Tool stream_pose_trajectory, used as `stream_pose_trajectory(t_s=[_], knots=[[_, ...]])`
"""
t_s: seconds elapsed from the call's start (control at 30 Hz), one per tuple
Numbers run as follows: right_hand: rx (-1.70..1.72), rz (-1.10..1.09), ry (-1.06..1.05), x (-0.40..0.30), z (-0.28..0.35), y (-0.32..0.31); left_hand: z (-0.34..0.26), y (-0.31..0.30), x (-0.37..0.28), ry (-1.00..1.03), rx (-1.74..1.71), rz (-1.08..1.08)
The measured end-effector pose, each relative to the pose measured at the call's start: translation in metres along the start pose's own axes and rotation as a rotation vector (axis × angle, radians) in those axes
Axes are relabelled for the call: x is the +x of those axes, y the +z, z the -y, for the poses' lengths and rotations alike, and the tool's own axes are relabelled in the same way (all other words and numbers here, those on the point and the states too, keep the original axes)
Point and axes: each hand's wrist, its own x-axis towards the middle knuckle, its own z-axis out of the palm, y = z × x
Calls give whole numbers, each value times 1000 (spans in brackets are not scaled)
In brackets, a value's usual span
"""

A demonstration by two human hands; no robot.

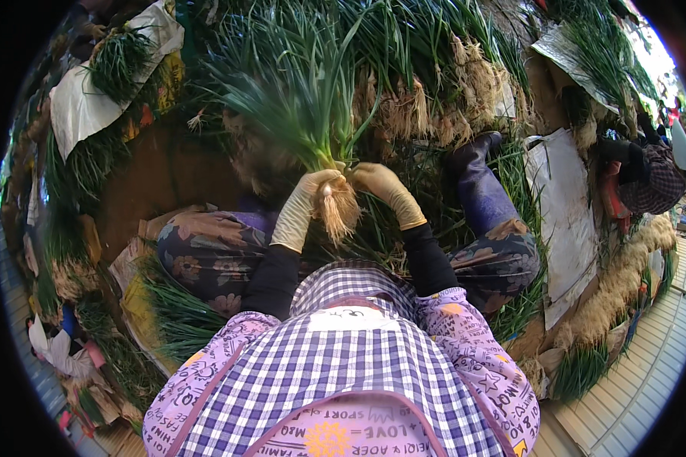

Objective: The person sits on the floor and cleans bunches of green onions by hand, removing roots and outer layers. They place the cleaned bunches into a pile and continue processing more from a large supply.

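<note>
My left hand, in a pale rubber glove, is closed around the lower stems of a bunch of green garlic or a similar allium. The long green leaves fan away from me, and the pale, stringy roots hang toward my lap. One white bulb shows beside the left fingers. My right hand, gloved the same way, has its fingers curled at the right side of the stems. Whether those fingers grip a stem is hidden.
A heap of the same rooted plants lies ahead. A purple boot is at the right, beside a pale sheet. Loose greens lie at the left. Another person works at the far right, and one at the lower left.
</note>
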Motion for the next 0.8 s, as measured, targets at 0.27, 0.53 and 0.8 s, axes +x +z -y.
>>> stream_pose_trajectory(t_s=[0.27, 0.53, 0.8], knots=[[747, -419, 8, 23, 23, 34, 6, 5, -8, 31, 1, -65], [1229, -48, 167, 7, 8, 44, 9, -21, -24, -26, -42, 402], [907, 106, 280, -9, -141, -31, 1, -5, -80, 249, -337, 317]])
